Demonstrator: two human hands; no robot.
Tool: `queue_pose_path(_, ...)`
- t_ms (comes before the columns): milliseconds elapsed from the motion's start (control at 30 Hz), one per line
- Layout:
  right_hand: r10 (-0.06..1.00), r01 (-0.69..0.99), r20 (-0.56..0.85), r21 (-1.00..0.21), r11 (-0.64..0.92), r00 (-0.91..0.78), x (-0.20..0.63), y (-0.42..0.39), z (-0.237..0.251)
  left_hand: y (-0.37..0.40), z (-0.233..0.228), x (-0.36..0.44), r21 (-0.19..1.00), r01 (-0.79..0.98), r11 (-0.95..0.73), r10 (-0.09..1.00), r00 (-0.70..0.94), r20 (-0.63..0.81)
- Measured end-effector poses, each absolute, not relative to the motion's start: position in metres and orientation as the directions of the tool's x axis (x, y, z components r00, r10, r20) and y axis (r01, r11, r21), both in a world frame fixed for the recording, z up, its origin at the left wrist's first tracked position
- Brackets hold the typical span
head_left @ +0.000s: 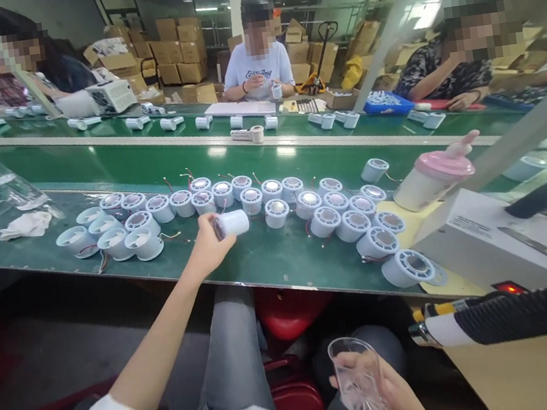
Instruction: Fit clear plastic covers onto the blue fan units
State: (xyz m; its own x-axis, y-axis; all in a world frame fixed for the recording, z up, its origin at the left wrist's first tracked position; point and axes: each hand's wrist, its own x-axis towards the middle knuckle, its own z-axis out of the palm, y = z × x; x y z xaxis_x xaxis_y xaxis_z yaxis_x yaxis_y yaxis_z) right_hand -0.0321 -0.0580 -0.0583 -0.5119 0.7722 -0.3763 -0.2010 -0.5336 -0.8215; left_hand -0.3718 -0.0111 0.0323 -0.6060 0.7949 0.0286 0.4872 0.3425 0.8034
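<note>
A long green work table (261, 260) runs across the view, and on it a curving row of small white cylindrical housings (273, 201) with round grilled tops stretches from left to right, thin red wires trailing between some of them. At the left end a few of these housings (106, 239) lie clustered, beside a crumpled white cloth (27, 224). To the right stands a white jug with a pink lid (434, 177), tilted, and next to it a white box-shaped machine (489, 237) whose far side is cut off by the frame edge. A green conveyor belt (147, 161) runs beyond the row, and other people sit at the far side handling similar parts.

The left hand (208, 244) reaches out over the table, fingers closed around one end of a small white cylindrical housing (232, 224) lying sideways; its dark open end sits against the palm and the rest sticks out to the right, just above the table surface and just in front of the row.

The right hand (384, 399), low near the lap and partly cut off by the bottom edge, grips a clear plastic cup-shaped cover (357, 377) from below, its rim upward; the fingertips are hidden behind it.
</note>
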Motion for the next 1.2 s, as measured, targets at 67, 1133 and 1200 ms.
queue_pose_path(67, 0.85, -0.124, -0.179, -0.954, -0.273, -0.495, -0.038, -0.056, -0.054, -0.034, 0.031, -0.354, 0.888, 0.367, 0.278, 0.861, -0.505, -0.061)
queue_pose_path(1133, 0.911, 0.159, -0.088, -0.987, -0.025, -0.402, -0.051, -0.039, 0.009, -0.066, -0.01, -0.267, 0.9, 0.381, -0.212, 0.915, 0.401, 0.046)
queue_pose_path(1200, 0.92, 0.081, -0.147, -0.989, -0.126, -0.365, -0.048, -0.036, 0.005, -0.067, -0.008, -0.265, 0.952, 0.29, -0.101, 0.906, 0.422, -0.032)
